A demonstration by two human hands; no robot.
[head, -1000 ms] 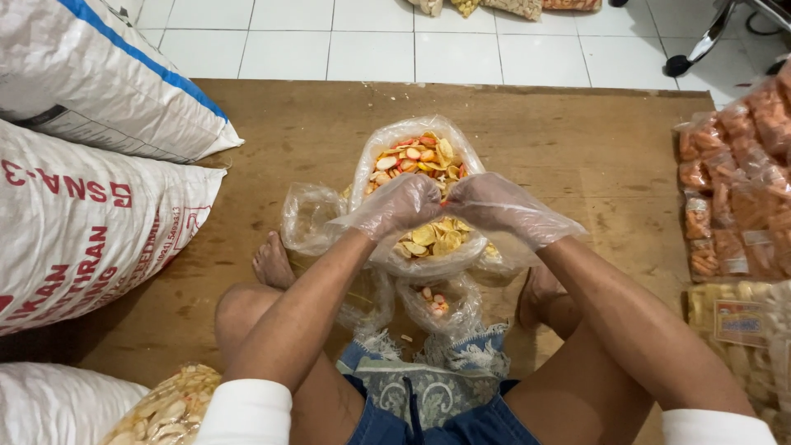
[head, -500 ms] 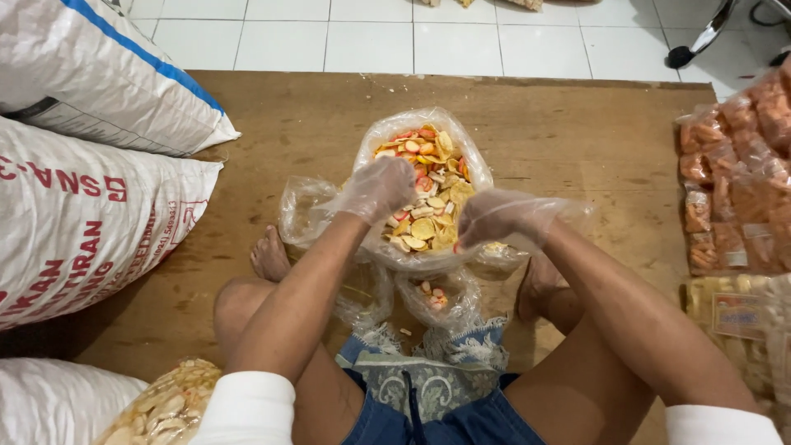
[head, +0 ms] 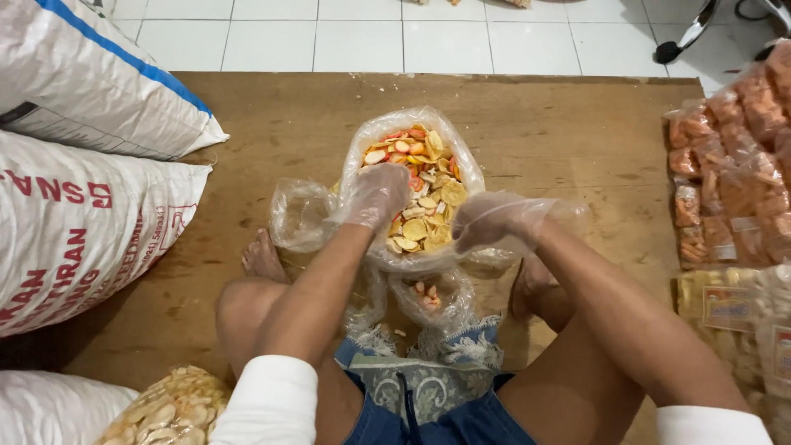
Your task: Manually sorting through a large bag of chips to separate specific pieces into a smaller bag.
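A clear plastic bag [head: 412, 132] of yellow, orange and white crackers lies open on the wooden board in front of my crossed legs. My left hand [head: 375, 194], in a thin plastic glove, rests on the bag's left side at the crackers' edge, fingers curled. My right hand [head: 492, 221], also gloved, grips the bag's right rim. A smaller clear bag [head: 428, 295] holding a few crackers sits between my legs, below the big one.
Large white woven sacks [head: 82, 206] are stacked at the left. Packed bags of orange crackers [head: 725, 181] and yellow ones [head: 733, 317] line the right. A bag of pale crackers [head: 169, 408] lies at my left knee. White tile floor [head: 354, 37] lies beyond the board.
Both hands have drawn apart and toward me, uncovering the crackers in the open bag. The right hand has slid to the bag's right rim.
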